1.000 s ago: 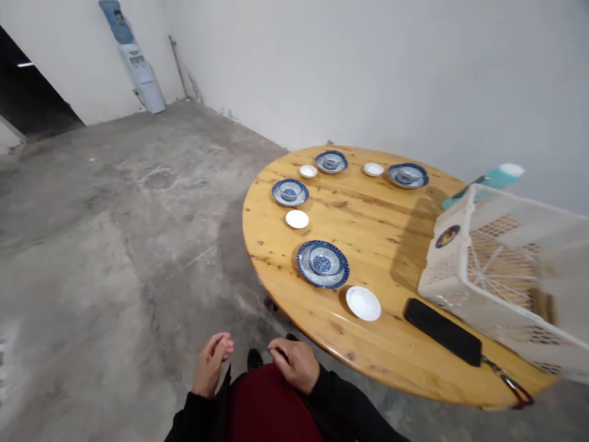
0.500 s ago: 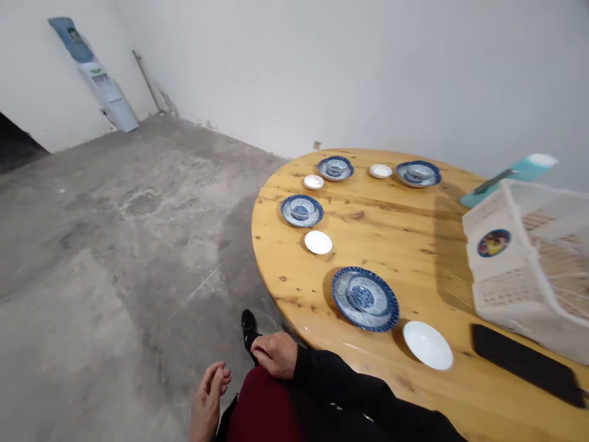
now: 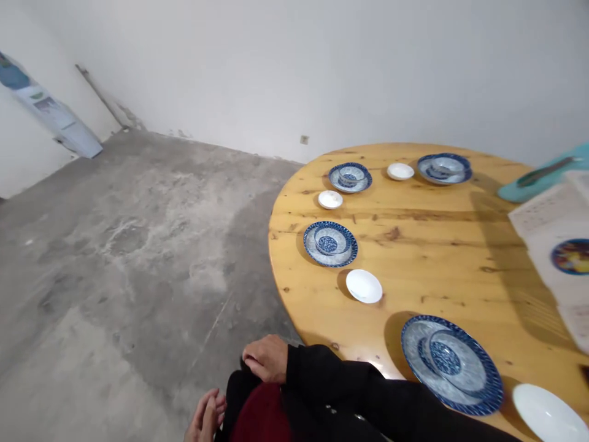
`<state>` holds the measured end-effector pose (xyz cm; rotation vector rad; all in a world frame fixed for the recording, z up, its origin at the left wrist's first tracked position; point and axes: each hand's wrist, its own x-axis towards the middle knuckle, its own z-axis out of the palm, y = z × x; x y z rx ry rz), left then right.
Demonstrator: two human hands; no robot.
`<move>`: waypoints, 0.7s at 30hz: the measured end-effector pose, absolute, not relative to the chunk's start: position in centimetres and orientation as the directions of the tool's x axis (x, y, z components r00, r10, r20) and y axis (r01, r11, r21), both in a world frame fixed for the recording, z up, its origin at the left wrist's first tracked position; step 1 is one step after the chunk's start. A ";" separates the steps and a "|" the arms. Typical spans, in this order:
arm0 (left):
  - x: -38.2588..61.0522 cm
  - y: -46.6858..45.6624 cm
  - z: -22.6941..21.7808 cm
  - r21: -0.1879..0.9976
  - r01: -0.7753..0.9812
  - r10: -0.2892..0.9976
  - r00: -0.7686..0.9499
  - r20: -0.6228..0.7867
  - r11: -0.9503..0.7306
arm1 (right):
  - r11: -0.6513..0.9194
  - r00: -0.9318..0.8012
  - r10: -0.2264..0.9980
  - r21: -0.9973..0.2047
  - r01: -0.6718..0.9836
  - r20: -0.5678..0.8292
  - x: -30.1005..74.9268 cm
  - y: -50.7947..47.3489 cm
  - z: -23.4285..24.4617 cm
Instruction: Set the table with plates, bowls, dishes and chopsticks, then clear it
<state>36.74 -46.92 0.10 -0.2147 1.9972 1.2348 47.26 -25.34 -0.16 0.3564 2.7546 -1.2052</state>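
Head view crops left hand [image 3: 206, 418]; I cannot tell its grip or that of right hand [image 3: 267, 358]

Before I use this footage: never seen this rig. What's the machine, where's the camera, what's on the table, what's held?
There is no machine: a person works with bare hands, the left hand at the bottom edge, the right hand beside the table. One camera, worn on the head, looks forward and down. On the wood are four blue-rimmed plates, each carrying a clear bowl, and four small white dishes, one cut off by the frame. At right are part of a pale crate and a teal object. I see nothing held in either hand.
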 end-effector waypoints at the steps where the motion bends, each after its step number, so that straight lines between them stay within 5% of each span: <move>1: 35.3 -45.8 0.1 0.693 -0.486 0.258 -0.687 -0.680 0.532 | 0.652 -0.958 0.192 -0.701 0.287 -0.213 46.6 -24.7 -0.2; 13: 14.1 -28.5 0.6 0.805 -0.145 0.654 -0.510 -0.559 0.575 | 0.429 -0.711 0.657 -0.650 0.627 -0.252 34.5 -17.4 1.6; 21: 4.7 -19.9 0.3 0.825 0.082 0.794 -0.339 -0.504 0.559 | 0.342 -0.612 0.757 -0.658 0.670 -0.230 26.5 -14.4 2.5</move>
